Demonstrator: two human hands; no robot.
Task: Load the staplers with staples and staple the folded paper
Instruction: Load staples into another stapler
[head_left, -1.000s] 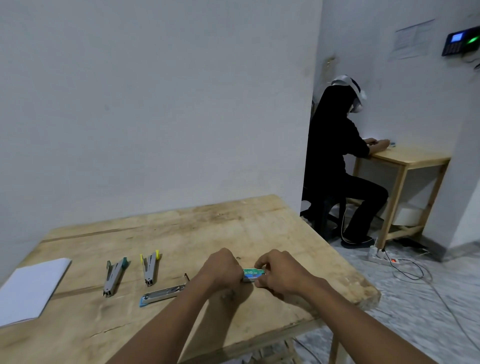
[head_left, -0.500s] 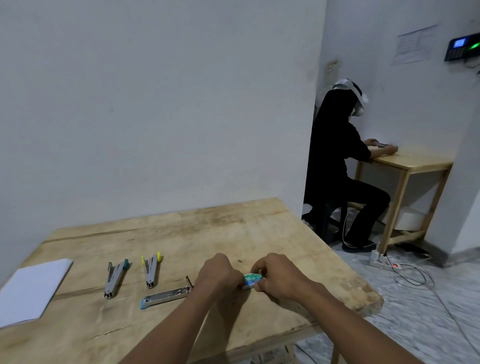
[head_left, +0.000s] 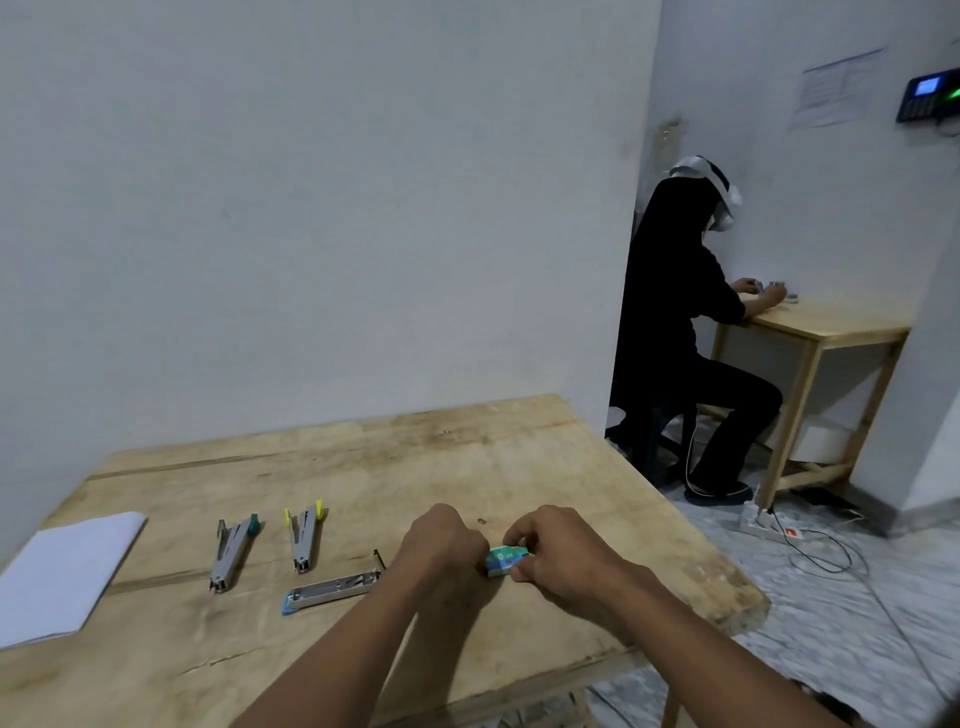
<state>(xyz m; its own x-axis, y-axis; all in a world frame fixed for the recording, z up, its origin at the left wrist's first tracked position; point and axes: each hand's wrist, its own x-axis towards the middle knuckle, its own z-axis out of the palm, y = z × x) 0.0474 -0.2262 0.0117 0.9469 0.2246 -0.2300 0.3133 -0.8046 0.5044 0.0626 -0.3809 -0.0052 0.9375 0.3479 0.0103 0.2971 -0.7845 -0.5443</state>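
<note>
Both hands grip a small green staple box (head_left: 505, 560) just above the wooden table (head_left: 467, 452). My left hand (head_left: 441, 545) closes on its left end and my right hand (head_left: 558, 553) pinches its right end. Left of my hands lie three staplers, all open: one with a green tip (head_left: 232, 555), one with yellow tips (head_left: 305, 540), and one with a blue tip (head_left: 332, 592) lying flat nearest me. The folded white paper (head_left: 65, 577) rests at the table's left edge.
A white wall stands behind the table. To the right, a person in black sits at a smaller wooden table (head_left: 831, 322). A power strip (head_left: 769, 525) with cables lies on the tiled floor beyond the table's right edge.
My hands stay on the staple box in nearly the same spot. The view has tilted slightly, so the scene sits a little lower in the frame.
</note>
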